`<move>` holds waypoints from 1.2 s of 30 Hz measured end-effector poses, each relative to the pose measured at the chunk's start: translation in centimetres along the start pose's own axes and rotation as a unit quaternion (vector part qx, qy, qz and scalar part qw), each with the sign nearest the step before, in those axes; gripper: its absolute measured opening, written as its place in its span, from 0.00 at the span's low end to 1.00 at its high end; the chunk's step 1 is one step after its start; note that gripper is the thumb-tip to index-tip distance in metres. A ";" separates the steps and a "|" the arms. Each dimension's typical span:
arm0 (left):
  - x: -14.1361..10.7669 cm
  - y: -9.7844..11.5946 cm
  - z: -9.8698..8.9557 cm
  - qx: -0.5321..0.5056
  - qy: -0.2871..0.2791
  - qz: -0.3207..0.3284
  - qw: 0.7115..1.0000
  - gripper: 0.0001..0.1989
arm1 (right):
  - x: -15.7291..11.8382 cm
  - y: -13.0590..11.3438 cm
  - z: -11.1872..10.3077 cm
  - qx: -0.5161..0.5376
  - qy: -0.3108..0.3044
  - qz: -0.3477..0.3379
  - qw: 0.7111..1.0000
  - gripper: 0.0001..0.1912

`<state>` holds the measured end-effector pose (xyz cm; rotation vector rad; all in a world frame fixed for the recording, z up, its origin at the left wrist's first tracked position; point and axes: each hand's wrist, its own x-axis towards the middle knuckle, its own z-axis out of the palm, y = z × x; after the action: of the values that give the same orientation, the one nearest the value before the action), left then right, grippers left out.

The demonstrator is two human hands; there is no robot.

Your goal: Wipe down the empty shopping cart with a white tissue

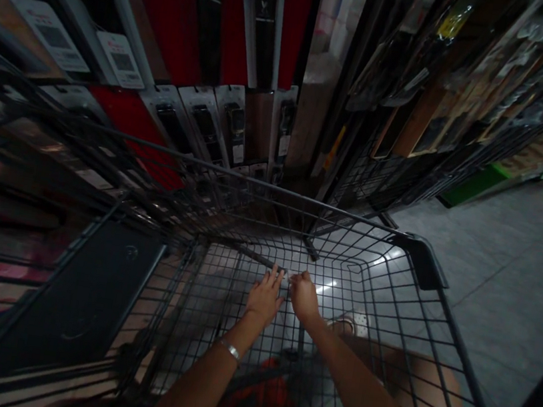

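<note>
Both my hands reach down into the black wire basket of a shopping cart (pixel 455 337), above its mesh floor. My left hand (pixel 264 297), with a silver band at the wrist, has its fingers stretched out and apart, the tips close to a thin dark bar (pixel 254 255) beyond the mesh. Just to the right, my right hand (pixel 303 295) is closed in a pinch. A tiny pale bit shows at its fingertips, too small and dim to name. The two hands are close together but apart.
Beyond the basket, a rack holds packaged goods (pixel 235 121) on hooks and red panels (pixel 294 25). A dark flat panel (pixel 81 298) is at the cart's left end. Grey floor (pixel 510 264) runs along the right, with a green-edged bin (pixel 476 185) farther off.
</note>
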<state>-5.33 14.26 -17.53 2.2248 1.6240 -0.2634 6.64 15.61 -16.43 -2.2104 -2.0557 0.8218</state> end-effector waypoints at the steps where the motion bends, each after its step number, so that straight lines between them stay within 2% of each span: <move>1: 0.0 0.0 0.0 -0.004 0.000 0.002 1.000 0.31 | -0.6 0.2 0.3 0.004 -0.007 -0.005 1.000 0.16; 5: -0.1 -0.2 -0.4 -0.014 -0.005 0.007 1.000 0.31 | -2.2 0.9 1.2 0.002 -0.045 -0.031 0.998 0.15; 9: 0.0 -0.3 -0.9 -0.008 -0.020 0.005 1.000 0.32 | -2.0 1.1 0.1 -0.040 -0.079 -0.039 0.995 0.11; 11: 0.0 -0.3 -1.0 -0.007 -0.024 0.005 1.000 0.32 | -1.3 1.1 -1.1 -0.055 -0.053 -0.032 0.997 0.10; 14: 0.0 -0.4 -1.0 -0.006 -0.021 0.010 1.000 0.32 | 0.2 1.1 -2.8 -0.047 0.031 -0.024 0.998 0.12; 16: 0.0 -0.5 -0.9 -0.004 -0.018 0.014 1.000 0.32 | 1.0 1.2 -3.4 -0.040 0.050 -0.003 0.998 0.14; 20: 0.1 -0.5 -0.3 0.004 -0.015 0.017 1.000 0.33 | 1.3 1.3 -2.9 -0.042 0.002 0.017 0.999 0.14; 24: 0.4 -0.6 0.1 0.010 -0.015 0.017 1.000 0.33 | -0.4 1.4 -2.0 -0.039 -0.041 0.001 0.998 0.14; 29: 0.4 -0.6 0.2 0.011 -0.023 0.018 1.000 0.33 | -4.0 1.8 -1.0 -0.057 -0.125 -0.058 0.989 0.15; 33: 0.3 -0.5 -0.2 0.012 -0.026 0.017 0.999 0.33 | -7.7 2.1 0.6 -0.095 -0.221 -0.076 0.968 0.15; 36: 0.4 -0.3 -0.5 0.013 -0.040 0.013 0.999 0.34 | -10.2 2.1 1.6 -0.094 -0.269 -0.102 0.953 0.16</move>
<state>-5.54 14.90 -17.25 2.2239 1.5588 -0.3637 8.03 5.27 -14.86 -1.9566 -2.6434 1.3768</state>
